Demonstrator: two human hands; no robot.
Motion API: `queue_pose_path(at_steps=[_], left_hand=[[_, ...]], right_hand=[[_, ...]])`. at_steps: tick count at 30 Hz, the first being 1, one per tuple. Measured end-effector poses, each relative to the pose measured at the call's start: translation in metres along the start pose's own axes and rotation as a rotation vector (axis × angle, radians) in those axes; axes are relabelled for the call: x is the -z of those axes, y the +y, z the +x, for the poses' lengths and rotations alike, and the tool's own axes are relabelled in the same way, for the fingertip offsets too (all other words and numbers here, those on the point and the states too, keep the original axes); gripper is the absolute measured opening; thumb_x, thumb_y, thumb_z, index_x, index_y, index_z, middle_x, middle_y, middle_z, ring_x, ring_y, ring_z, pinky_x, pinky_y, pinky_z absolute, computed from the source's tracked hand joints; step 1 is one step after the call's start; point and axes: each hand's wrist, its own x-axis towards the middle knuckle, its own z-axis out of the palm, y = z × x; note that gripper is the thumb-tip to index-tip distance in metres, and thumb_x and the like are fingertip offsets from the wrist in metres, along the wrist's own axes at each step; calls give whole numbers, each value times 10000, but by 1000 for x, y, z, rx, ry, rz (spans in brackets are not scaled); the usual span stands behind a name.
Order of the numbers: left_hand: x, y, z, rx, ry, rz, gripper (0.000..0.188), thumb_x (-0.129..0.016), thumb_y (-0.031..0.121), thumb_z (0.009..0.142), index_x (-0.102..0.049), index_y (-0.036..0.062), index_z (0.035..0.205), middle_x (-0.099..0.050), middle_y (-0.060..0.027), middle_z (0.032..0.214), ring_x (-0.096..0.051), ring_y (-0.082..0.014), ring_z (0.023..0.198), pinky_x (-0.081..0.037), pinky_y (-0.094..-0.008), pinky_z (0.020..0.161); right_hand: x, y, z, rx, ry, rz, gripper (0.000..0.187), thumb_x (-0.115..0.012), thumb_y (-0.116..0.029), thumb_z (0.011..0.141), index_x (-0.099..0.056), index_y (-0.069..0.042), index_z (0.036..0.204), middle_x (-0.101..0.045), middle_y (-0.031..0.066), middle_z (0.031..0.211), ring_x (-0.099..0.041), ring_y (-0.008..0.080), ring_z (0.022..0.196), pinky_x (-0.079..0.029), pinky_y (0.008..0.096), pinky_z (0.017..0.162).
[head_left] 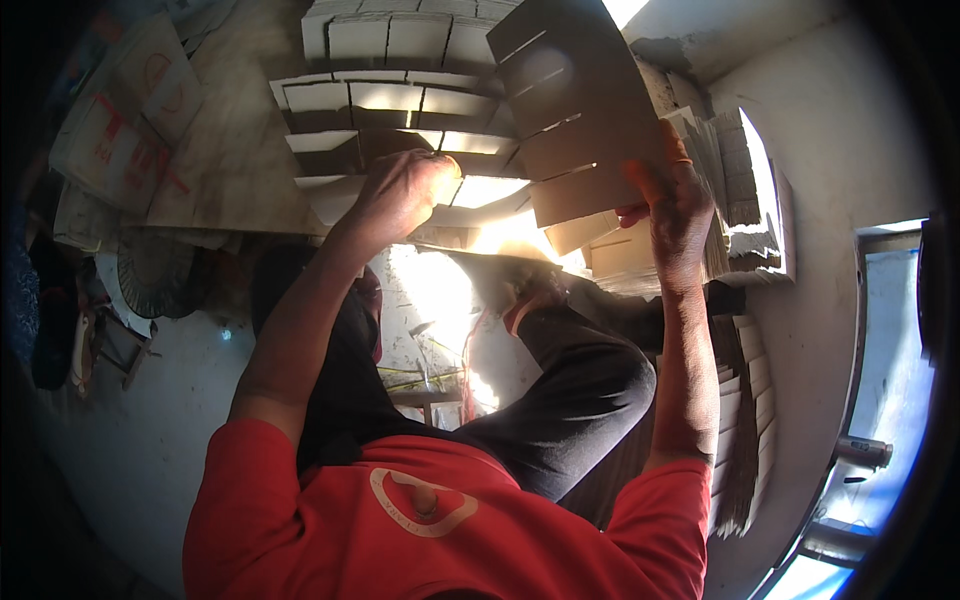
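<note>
A brown slotted cardboard divider sheet (pixel 585 110) is raised at the upper right, several slits running in from its left edge. My right hand (pixel 678 205) grips its lower right corner, with the thumb across its face. On the table stand rows of interlocked cardboard dividers (pixel 385 98), forming open cells. My left hand (pixel 412 195) is over the nearest rows, its fingers curled closed. What lies between those fingers is hidden.
A wooden table (pixel 235 150) bears the dividers. Cardboard boxes with red print (pixel 125 140) stand at the left. Stacked cardboard sheets (pixel 735 190) lean at the right, with another stack (pixel 750 430) lower down. My legs (pixel 570 400) are below the table edge.
</note>
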Motion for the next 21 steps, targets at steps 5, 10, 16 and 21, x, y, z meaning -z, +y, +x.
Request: queue_pose_path(at_steps=[5,10,16,21], left_hand=[[-2,-4,0,-3,2,-40,153,-584,27,785,-647,20,925,-646,-138,857,-637,-293,819,-498,-361,727],[7,-1,0,-37,-26,-103,187,-613,55,791,-647,5,967,-645,-159,850,-637,-298,812,-494,-355,714],[28,-30,48,-110,303,71,238,-674,92,776,-637,-21,982,-640,-166,870,-597,-302,834,-474,-369,752],[29,-55,85,-63,89,361,218,-659,30,742,-622,-9,954,-613,-188,854,-573,-341,906,-462,-411,783]], right_hand=[[-4,3,-6,-9,-26,2,486,-586,-46,884,-445,-56,1349,-672,83,969,-610,84,585,-510,217,477],[-3,12,-6,73,5,52,482,-577,-39,889,-442,-57,1352,-678,77,959,-612,82,592,-515,214,487],[-3,20,-9,-52,-90,36,502,-593,-62,891,-438,-106,1366,-679,47,863,-602,64,587,-510,212,483],[-15,14,-9,-81,-168,-21,499,-572,-56,905,-426,-124,1377,-660,40,790,-548,53,528,-492,207,480]])
